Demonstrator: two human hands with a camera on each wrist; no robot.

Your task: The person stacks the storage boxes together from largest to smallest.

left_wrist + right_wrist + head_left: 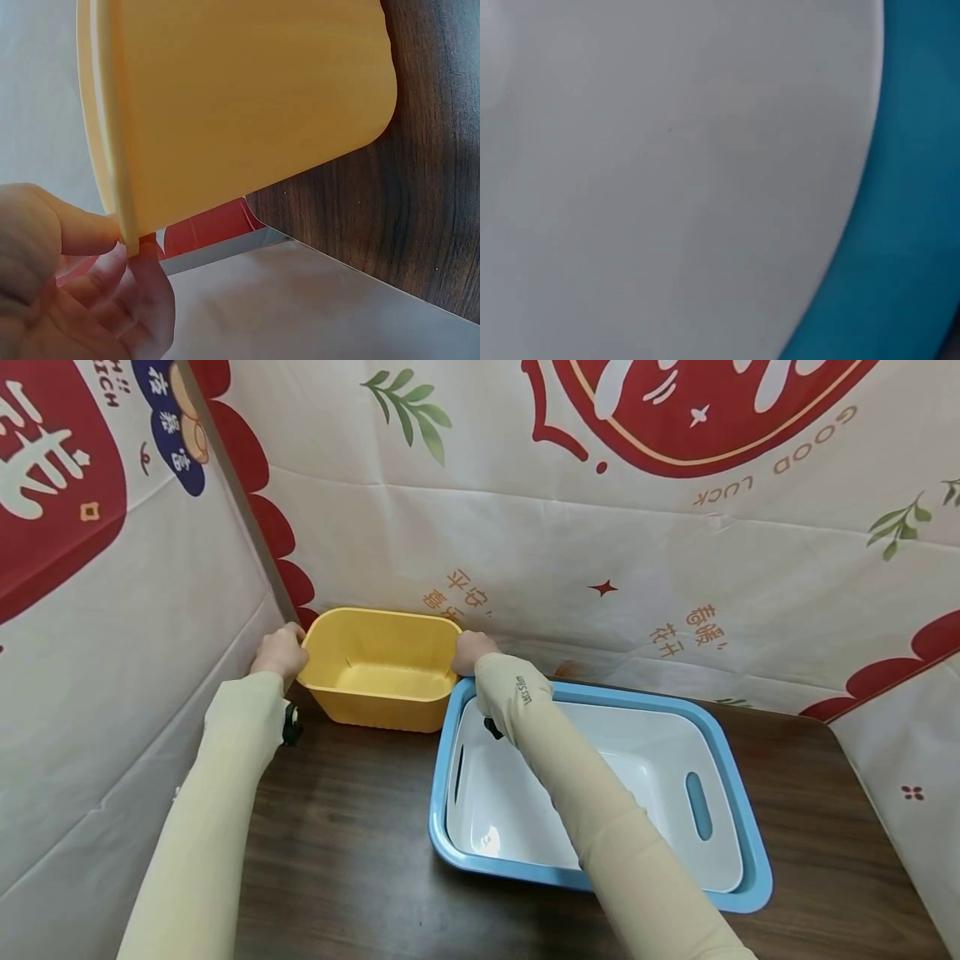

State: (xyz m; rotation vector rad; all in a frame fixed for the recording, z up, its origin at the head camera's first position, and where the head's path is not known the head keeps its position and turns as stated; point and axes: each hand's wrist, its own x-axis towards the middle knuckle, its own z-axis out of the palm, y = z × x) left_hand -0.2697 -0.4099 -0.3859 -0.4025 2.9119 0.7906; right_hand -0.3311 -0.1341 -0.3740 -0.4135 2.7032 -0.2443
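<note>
A yellow plastic storage bin [378, 710] stands at the back left of the dark table, its inside bare. My left hand [279, 653] grips the left end of its rim; in the left wrist view, the thumb and curled fingers of that hand [82, 277] pinch the rim's corner. At the bin's right end, my right hand [472, 652] holds the rim with curled fingers, though its fingertips are hidden. Below my right forearm sits a white tub [517, 827] nested in a blue tub [731, 777]. The right wrist view shows only the white tub's surface [667, 187] and blue rim [907, 187].
Printed cloth walls [525, 560] enclose the table at the back, left and right. The bin is close to the left corner, and the blue tub's rim reaches its right side. Dark wood tabletop [345, 843] shows in front of the bin.
</note>
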